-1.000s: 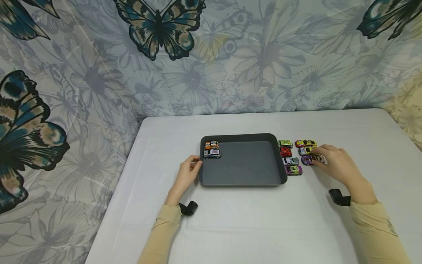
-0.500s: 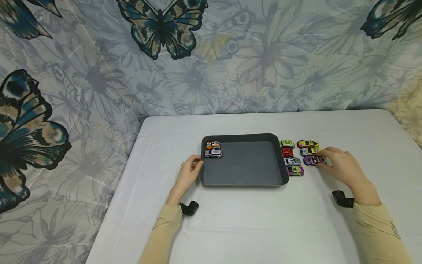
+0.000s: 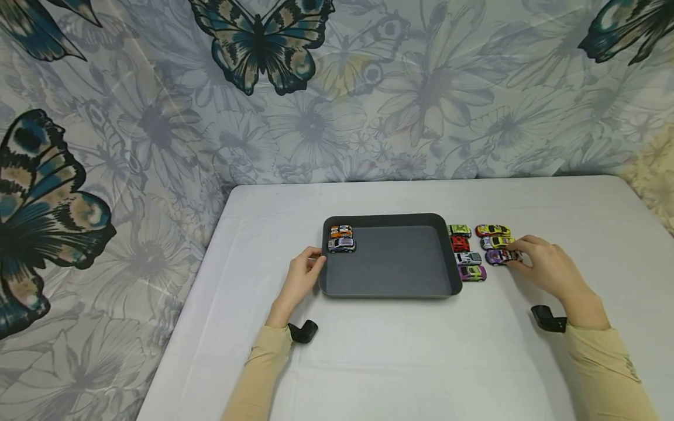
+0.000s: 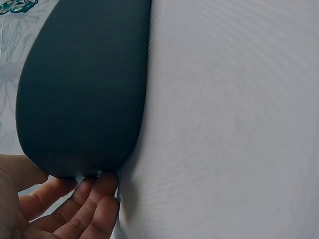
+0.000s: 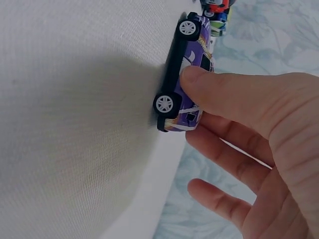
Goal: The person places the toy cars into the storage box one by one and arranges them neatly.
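A purple toy car (image 5: 192, 72) with white-spoked wheels sits low at the table, pinched between the thumb and fingers of my right hand (image 3: 550, 266). In the head view it is the nearest car of the outer column, partly covered by the fingers. Just beyond it stand a yellow-and-white toy car (image 3: 495, 242) and a yellow-and-red one (image 3: 492, 230). My left hand (image 3: 301, 278) grips the left edge of a dark grey tray (image 3: 392, 289), thumb at the rim and fingertips on the outer wall (image 4: 84, 99). Inside its far-left corner are an orange toy car (image 3: 341, 231) and a silver-and-black one (image 3: 341, 245).
Along the tray's right side runs another column: a green toy car (image 3: 460, 230), a red one (image 3: 460, 244), a silver one (image 3: 468, 258) and a purple-and-green one (image 3: 472, 273). A white cloth (image 3: 400, 356) covers the table. Patterned fabric (image 3: 421, 117) hangs behind it.
My right hand has shifted slightly, its fingers now closer around the purple car, which shows more clearly. The left hand stays at the tray's edge. The whole head view has drifted a little.
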Available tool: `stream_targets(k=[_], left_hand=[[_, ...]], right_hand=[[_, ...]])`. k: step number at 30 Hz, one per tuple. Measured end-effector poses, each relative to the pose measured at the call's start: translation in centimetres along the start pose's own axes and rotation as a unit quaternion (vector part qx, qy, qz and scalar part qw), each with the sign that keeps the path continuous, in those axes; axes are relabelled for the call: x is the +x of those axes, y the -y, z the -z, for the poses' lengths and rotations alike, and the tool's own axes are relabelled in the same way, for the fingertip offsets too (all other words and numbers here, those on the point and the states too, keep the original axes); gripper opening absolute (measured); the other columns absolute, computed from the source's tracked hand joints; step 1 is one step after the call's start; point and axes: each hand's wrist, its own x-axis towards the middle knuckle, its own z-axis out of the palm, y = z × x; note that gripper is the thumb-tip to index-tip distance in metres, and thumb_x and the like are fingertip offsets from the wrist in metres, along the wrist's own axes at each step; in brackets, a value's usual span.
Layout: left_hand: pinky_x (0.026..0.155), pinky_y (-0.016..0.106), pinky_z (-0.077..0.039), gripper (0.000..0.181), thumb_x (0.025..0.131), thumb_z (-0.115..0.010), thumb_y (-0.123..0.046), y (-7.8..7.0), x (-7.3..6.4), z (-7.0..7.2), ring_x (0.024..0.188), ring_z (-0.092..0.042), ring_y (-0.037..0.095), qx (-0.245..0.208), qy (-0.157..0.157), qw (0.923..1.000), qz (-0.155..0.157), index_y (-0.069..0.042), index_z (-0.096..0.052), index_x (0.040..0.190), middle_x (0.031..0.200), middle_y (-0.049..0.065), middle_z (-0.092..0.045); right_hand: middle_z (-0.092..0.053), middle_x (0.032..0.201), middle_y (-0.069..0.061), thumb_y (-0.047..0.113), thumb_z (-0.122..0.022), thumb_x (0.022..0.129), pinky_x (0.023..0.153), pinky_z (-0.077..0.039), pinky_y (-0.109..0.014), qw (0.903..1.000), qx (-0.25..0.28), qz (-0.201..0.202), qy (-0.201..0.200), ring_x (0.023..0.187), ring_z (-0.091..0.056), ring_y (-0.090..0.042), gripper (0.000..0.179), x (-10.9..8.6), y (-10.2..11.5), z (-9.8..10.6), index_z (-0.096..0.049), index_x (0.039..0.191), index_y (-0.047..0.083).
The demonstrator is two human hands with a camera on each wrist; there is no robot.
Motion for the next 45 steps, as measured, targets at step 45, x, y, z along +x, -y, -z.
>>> stream_targets(k=[45], left_hand=[[0.068,0.033,-0.051,0.023,0.095,-0.054,-0.013,0.0,0.0,0.1,0.080,-0.063,0.024,0.000,0.003,1.0000,-0.004,0.004,-0.059,0.110,0.102,0.017,-0.063]], right_hand=[[-0.061,0.086,-0.013,0.000,-0.078,0.067,0.063,-0.043,-0.049,0.9918,-0.008,0.101,-0.077,0.073,-0.059,-0.032,0.027,5.3,5.3,1.8,-0.066,0.091,0.000]])
